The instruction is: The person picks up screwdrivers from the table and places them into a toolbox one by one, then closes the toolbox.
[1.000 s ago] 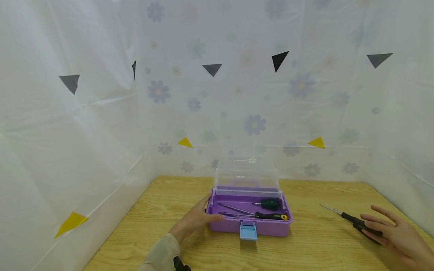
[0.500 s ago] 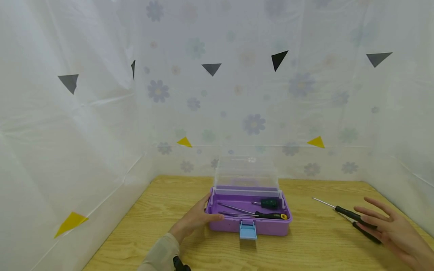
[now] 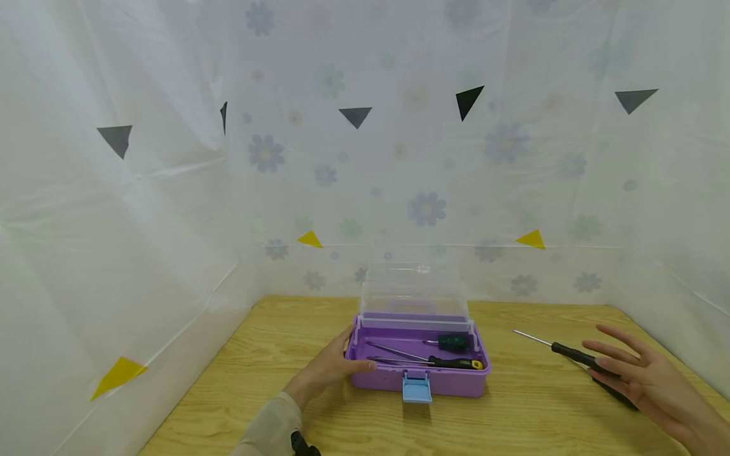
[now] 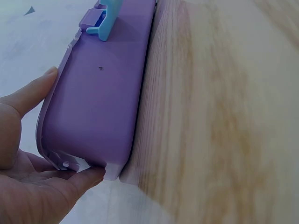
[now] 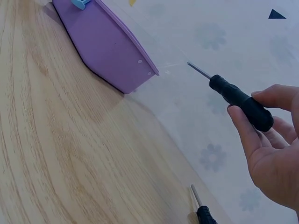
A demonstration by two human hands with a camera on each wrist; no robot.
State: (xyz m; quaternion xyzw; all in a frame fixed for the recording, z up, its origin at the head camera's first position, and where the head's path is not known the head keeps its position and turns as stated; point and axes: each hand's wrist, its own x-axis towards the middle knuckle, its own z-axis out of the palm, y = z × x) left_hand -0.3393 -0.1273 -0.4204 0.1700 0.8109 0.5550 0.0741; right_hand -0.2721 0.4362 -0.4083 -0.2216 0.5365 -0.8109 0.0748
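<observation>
A purple toolbox (image 3: 384,382) stands on the table with its clear lid (image 3: 416,285) tipped back and its blue latch (image 3: 417,390) hanging down. My left hand (image 3: 326,368) grips its left end, thumb on the front rim and fingers on the side, as the left wrist view confirms. Inside lie a stubby dark-green screwdriver (image 3: 453,342) and a longer screwdriver (image 3: 455,363) with a black and yellow handle, beside other thin shafts. To the right, my right hand (image 3: 658,383) pinches a black-handled screwdriver (image 5: 240,100), its shaft pointing toward the box. Below it another black-handled screwdriver (image 5: 204,215) rests on the table.
The wood-grain table (image 3: 513,418) reaches back to a pale flowered sheet (image 3: 371,164), with more sheeting on the left and right. Black and yellow triangles mark the sheets.
My right hand has lifted the screwdriver off the table and shifted it left toward the toolbox, uncovering more of the other screwdriver. My left hand stays on the toolbox.
</observation>
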